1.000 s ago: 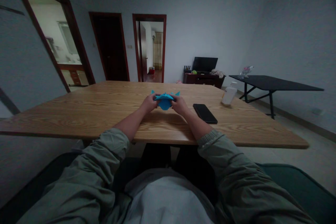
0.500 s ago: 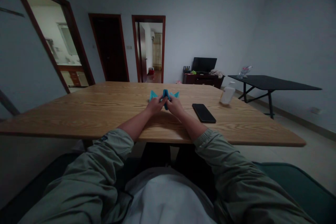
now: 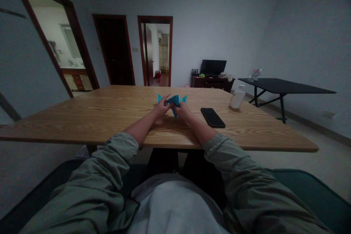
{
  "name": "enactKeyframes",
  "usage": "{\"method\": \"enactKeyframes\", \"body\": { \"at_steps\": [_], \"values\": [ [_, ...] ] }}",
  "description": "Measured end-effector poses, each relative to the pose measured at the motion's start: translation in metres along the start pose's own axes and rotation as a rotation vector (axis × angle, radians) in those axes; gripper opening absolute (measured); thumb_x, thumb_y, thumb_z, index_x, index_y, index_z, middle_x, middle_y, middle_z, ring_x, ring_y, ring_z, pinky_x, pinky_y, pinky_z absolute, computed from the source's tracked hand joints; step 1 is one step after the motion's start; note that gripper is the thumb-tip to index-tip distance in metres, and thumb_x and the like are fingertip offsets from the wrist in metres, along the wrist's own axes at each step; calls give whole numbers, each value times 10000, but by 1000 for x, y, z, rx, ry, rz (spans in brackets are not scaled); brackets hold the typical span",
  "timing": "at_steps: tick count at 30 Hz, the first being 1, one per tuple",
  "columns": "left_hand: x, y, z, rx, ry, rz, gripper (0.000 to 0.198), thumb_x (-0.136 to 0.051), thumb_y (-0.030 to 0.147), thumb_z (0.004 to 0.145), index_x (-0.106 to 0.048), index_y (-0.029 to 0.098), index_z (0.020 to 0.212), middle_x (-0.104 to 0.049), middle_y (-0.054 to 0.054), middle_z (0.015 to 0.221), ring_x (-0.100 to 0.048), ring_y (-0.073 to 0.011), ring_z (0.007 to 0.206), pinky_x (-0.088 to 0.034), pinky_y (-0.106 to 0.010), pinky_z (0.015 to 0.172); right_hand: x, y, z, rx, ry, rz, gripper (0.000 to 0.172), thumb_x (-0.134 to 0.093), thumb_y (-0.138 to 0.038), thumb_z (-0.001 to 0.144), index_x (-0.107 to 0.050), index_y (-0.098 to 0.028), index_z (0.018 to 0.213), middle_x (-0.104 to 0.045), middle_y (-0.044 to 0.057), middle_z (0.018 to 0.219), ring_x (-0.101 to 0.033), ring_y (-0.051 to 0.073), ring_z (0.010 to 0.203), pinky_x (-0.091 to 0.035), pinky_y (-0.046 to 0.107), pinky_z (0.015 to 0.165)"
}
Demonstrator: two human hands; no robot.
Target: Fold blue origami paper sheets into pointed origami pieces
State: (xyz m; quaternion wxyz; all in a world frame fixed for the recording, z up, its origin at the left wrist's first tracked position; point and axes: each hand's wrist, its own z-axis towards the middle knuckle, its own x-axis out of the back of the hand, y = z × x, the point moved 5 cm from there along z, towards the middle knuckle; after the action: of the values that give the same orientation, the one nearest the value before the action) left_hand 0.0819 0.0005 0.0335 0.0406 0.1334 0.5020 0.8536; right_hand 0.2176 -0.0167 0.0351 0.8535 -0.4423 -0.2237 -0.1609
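A folded piece of blue origami paper [image 3: 174, 101] with pointed corners is held just above the wooden table [image 3: 82, 124]. My left hand [image 3: 161, 106] pinches its left side between the fingers. My right hand [image 3: 183, 111] grips its right side, close to my left hand. Parts of the paper are hidden behind my fingers. A black smartphone [image 3: 212, 117] lies face up to the right of my right hand, not touching it.
A white pump bottle [image 3: 237, 97] stands near the table's far right corner. Beyond the table are a black side table [image 3: 285, 85] and a dark cabinet [image 3: 212, 84] with a monitor [image 3: 213, 67]. Open doorways are in the back wall.
The blue paper, spread wide a second ago, has been pinched narrower and reshaped between my fingers. My hands have moved closer together. The phone and bottle stay in place on the table.
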Motion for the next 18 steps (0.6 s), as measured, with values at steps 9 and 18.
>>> {"method": "enactKeyframes", "body": {
  "at_steps": [9,18],
  "values": [
    [9,-4,-2,93,17,-63,429,-777,373,710,-577,115,988,-623,4,668,-591,-102,499,-477,-208,490,8,-2,0,-80,97,161,252,-612,-347,817,-646,-113,903,-689,53,853,-605,157,754,-498,254,687],
    [13,22,6,52,169,99,218,-705,275,722,-587,144,852,-604,-3,717,-575,-102,567,-481,-211,529,5,9,0,-207,113,341,290,-634,-342,849,-548,-161,1058,-664,35,825,-608,111,607,-493,198,505]
  ]
}}
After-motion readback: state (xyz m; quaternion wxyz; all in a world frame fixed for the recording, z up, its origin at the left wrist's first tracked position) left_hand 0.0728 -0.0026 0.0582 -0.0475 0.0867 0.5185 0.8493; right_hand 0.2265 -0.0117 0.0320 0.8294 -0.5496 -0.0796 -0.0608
